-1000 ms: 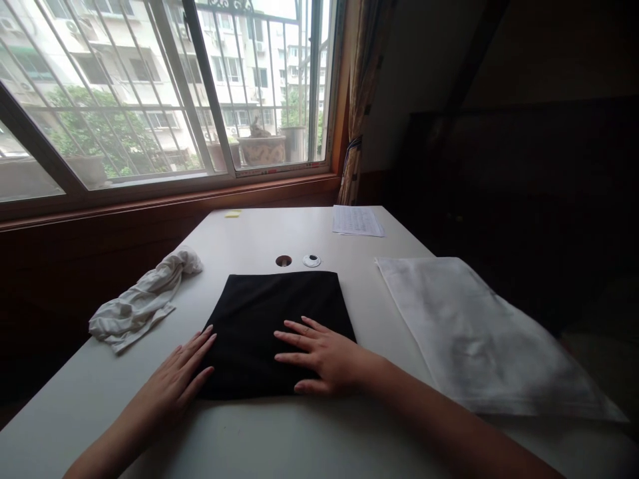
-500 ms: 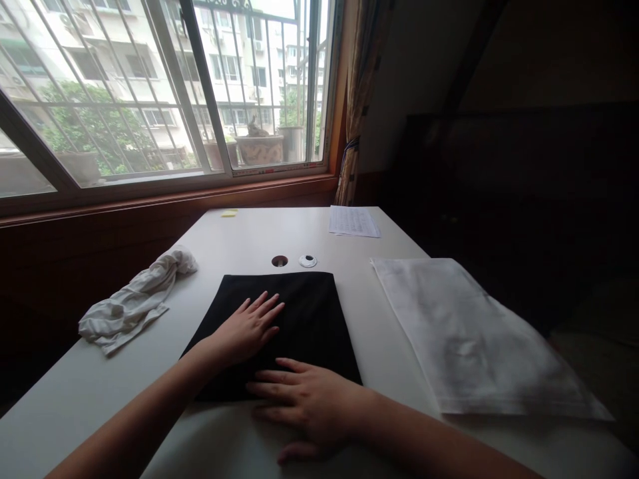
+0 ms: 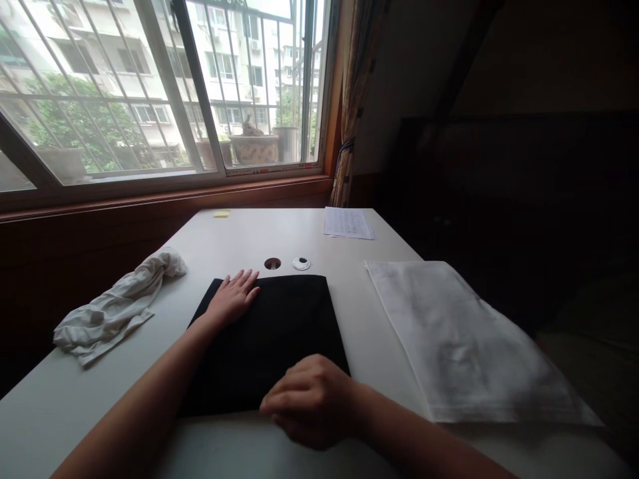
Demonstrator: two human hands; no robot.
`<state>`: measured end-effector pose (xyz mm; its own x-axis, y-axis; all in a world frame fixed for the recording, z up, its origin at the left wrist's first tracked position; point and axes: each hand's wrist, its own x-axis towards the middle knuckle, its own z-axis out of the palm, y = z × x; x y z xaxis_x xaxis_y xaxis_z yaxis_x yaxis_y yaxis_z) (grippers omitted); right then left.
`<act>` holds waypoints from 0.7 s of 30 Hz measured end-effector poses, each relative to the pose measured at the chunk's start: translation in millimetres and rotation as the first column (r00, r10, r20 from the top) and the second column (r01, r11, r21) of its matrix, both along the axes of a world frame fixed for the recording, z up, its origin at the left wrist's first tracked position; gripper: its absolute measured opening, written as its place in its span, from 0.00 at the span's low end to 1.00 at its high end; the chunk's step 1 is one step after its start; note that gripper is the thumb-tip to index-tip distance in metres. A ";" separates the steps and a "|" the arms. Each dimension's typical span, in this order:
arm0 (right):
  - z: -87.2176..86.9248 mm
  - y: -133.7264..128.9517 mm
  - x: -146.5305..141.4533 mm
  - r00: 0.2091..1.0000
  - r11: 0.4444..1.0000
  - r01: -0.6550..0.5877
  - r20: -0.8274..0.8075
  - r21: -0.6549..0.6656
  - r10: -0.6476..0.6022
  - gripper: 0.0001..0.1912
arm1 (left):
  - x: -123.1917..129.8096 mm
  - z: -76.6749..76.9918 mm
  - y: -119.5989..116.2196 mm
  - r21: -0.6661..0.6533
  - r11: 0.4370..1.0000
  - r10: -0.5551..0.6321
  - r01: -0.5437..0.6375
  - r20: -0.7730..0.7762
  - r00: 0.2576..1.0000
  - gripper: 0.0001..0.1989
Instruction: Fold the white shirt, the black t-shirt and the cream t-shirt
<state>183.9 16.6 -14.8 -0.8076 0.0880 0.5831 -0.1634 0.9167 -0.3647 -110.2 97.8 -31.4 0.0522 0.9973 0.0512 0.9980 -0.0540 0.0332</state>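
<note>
A flat black piece of folded fabric (image 3: 279,319) lies on the white table. My left hand (image 3: 233,296) rests flat on its far left part, fingers stretched out and slightly spread. Over the near right edge of the fabric is my right hand (image 3: 314,401), its fingers curled together into a closed shape. The fingertips meet at the fabric's near edge, and whether they pinch it is hidden. The near right corner of the fabric is behind this hand.
A crumpled white cloth (image 3: 117,303) lies on the left. To the right is a flat whitish translucent bag (image 3: 449,332). Printed papers (image 3: 348,223) and yellow sticky notes (image 3: 221,213) lie at the table's far end. A cable hole (image 3: 272,264) and a round cover (image 3: 301,264) are beyond the fabric.
My left hand has slid away from me toward the fabric's far left edge. My right hand, spread open before, has curled closed at the near edge. The view has shifted slightly.
</note>
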 end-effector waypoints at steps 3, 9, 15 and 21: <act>3.1 24.0 4.7 0.961 0.963 0.270 0.058 0.012 -0.271 0.16 | -4.3 -4.3 -2.1 0.014 1.000 0.008 -0.008 -0.007 1.000 0.30; -9.6 42.6 8.5 0.814 0.892 0.438 0.374 0.107 -0.445 0.31 | -4.9 -8.2 1.4 0.027 0.999 0.032 -0.032 -0.010 0.999 0.31; -10.3 41.1 -1.1 0.786 0.880 0.455 0.404 0.134 -0.468 0.30 | -3.6 -8.0 1.0 0.040 0.998 0.047 -0.047 -0.007 0.999 0.30; -9.9 62.1 -29.6 0.713 0.842 0.490 0.452 0.226 -0.536 0.34 | 0.7 -4.1 -2.9 0.074 0.995 0.072 -0.072 -0.009 0.997 0.31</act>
<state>154.3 78.8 -24.7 -0.8250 0.5428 0.1575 0.5160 0.8370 -0.1818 -109.5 94.9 -35.5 -0.0186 0.9921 0.1243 0.9997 0.0162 0.0201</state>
